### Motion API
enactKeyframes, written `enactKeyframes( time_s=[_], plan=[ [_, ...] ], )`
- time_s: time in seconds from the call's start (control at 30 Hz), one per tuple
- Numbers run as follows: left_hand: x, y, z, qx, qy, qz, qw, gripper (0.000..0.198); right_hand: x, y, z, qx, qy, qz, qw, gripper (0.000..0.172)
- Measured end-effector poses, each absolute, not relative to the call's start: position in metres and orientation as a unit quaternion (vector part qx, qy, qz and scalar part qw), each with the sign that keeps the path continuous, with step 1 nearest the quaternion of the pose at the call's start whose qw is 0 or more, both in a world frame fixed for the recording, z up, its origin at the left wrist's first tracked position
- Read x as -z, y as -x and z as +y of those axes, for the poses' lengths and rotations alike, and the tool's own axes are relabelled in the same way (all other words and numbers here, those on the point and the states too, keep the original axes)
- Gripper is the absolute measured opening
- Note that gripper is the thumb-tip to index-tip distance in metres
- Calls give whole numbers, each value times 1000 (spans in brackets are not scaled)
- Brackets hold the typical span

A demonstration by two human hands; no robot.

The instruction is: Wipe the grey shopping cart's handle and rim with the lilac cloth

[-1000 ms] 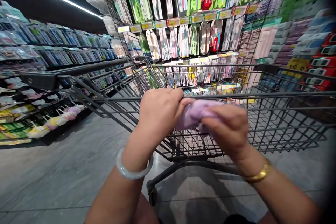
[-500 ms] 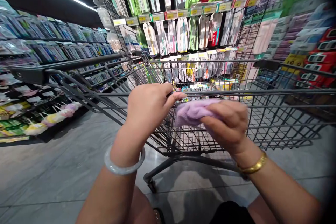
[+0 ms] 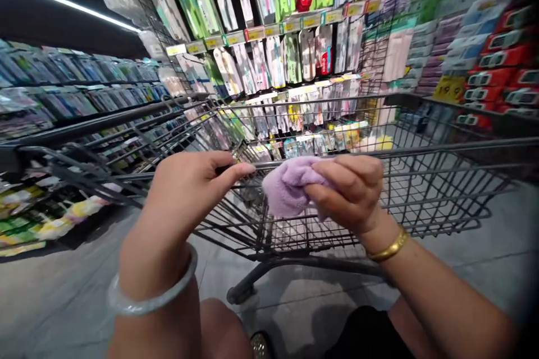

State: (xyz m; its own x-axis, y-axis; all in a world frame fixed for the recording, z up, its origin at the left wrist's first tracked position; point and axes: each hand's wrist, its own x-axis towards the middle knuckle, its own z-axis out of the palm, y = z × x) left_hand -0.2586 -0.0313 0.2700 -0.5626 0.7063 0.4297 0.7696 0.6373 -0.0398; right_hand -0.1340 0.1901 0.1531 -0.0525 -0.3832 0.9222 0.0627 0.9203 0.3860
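A lilac cloth (image 3: 288, 185) of fuzzy fabric is bunched in my right hand (image 3: 349, 190), whose fingers are curled tightly round it. The cloth lies against the side rail of a grey wire shopping cart (image 3: 421, 151). To the left, my left hand (image 3: 185, 190) is closed over the same rail, its thumb lying along the near side; the fingertips are hidden behind. A pale bangle (image 3: 154, 305) circles my left wrist and a gold bracelet (image 3: 389, 245) my right.
Beyond the cart stands a rack of packaged toothbrushes (image 3: 275, 61). Stocked shelves (image 3: 84, 95) run along the left, and red boxes (image 3: 488, 76) hang at the right. A cart wheel (image 3: 241, 294) rests on the grey tiled floor (image 3: 76, 303) near my legs.
The view has turned a little to the right. My left hand has shifted left along the rail, away from my right hand. The lilac cloth in my right hand has also moved slightly left.
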Motion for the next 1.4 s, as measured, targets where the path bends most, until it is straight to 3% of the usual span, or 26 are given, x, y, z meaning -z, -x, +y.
enactKeyframes(
  time_s=[0.1,0.2,0.3,0.43,0.67,0.83,0.93,1.13,1.3,1.4],
  plan=[
    [-263,253,-28,83,418,-867,257,65,-149,142,182,115,-93,-694,704,17],
    [-257,256,-28,92,403,-861,295,71,-143,154,165,113,-111,-716,680,12],
    [-257,263,-35,101,378,-874,287,74,-147,155,165,126,-158,-730,653,8],
    [-262,270,-49,100,358,-894,250,75,-159,147,181,42,-130,-693,708,13],
    [-254,252,-35,138,514,-803,269,42,-144,168,141,133,-158,-721,661,3],
    [-237,253,-14,78,445,-812,369,67,-154,157,162,89,-118,-711,687,10],
    [-232,262,-12,55,396,-812,425,72,-150,157,162,66,-93,-713,692,14],
    [-240,276,-17,50,355,-852,381,76,-142,165,160,137,-147,-727,656,7],
    [-246,286,-22,54,304,-888,342,75,-160,146,200,57,-57,-685,724,8],
    [-241,276,-10,65,373,-856,351,67,-153,153,193,35,-44,-680,731,5]
  ],
)
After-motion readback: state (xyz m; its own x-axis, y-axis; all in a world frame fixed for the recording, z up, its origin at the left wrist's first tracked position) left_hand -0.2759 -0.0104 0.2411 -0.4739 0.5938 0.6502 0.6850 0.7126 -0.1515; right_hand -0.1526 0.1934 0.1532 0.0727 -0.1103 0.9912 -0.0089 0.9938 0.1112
